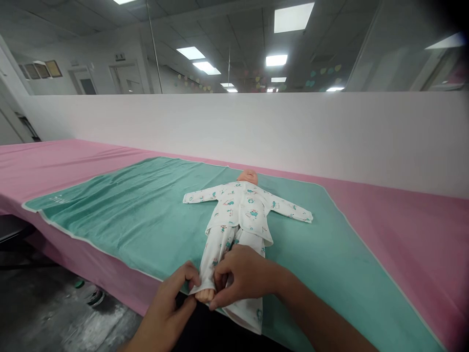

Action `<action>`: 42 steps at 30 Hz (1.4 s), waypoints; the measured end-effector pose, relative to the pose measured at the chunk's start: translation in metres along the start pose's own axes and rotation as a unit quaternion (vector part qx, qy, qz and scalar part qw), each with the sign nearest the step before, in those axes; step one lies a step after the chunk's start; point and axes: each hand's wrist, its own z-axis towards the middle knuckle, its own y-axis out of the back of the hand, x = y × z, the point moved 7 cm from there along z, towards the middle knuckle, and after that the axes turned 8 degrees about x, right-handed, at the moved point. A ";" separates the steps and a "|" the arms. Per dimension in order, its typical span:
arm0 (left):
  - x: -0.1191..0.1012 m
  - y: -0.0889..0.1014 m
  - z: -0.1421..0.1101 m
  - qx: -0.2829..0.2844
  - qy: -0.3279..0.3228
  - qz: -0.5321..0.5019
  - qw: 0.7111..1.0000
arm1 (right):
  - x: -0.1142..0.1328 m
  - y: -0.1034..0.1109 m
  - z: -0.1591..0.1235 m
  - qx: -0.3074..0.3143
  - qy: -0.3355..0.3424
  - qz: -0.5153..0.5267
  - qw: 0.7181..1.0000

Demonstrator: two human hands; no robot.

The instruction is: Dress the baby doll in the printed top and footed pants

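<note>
A baby doll (248,177) lies on its back, its head toward the wall and its arms spread. It wears a white printed jacket (238,205) and matching white trousers (216,249). My left hand (170,305) is closed on the left edge of the trouser cuff, drawing it a little outward. On the cuff's other side my right hand (247,276) has its fingers curled on the same trouser leg. Between my hands the doll's foot (205,295) pokes out of the cuff. The other trouser leg (247,313) lies partly under my right hand, with no foot showing.
Under the doll is a green cloth (146,220) with a white edge, spread over a pink table cover (403,215). A white wall (234,127) with a mirror or glass panel (234,49) above it stands behind. A dark chair (12,230) is at the left.
</note>
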 end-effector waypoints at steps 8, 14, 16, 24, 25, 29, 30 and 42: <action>-0.025 -0.002 -0.015 -0.021 -0.081 0.003 0.996 | -0.004 0.003 -0.002 -0.049 -0.059 0.051 0.996; -0.041 -0.007 -0.018 -0.025 -0.142 0.030 0.989 | -0.005 0.002 0.001 -0.047 -0.050 0.035 0.997; -0.039 -0.008 -0.017 -0.055 -0.150 0.047 0.986 | -0.005 0.002 0.002 -0.052 -0.035 0.031 0.998; -0.017 -0.003 -0.021 -0.197 -0.148 0.205 0.947 | 0.000 0.002 0.000 -0.057 0.029 0.012 0.998; -0.014 -0.003 -0.021 -0.197 -0.141 0.221 0.945 | 0.001 0.002 -0.001 -0.049 0.041 0.017 0.998; -0.007 -0.008 -0.017 -0.157 -0.141 0.239 0.948 | 0.004 0.003 -0.004 -0.019 0.080 0.038 0.996; -0.007 -0.009 -0.017 -0.150 -0.145 0.241 0.948 | 0.005 0.003 -0.004 -0.011 0.090 0.047 0.995; -0.018 0.004 -0.024 -0.141 -0.210 0.169 0.953 | -0.023 0.036 -0.016 -0.172 0.046 0.275 0.945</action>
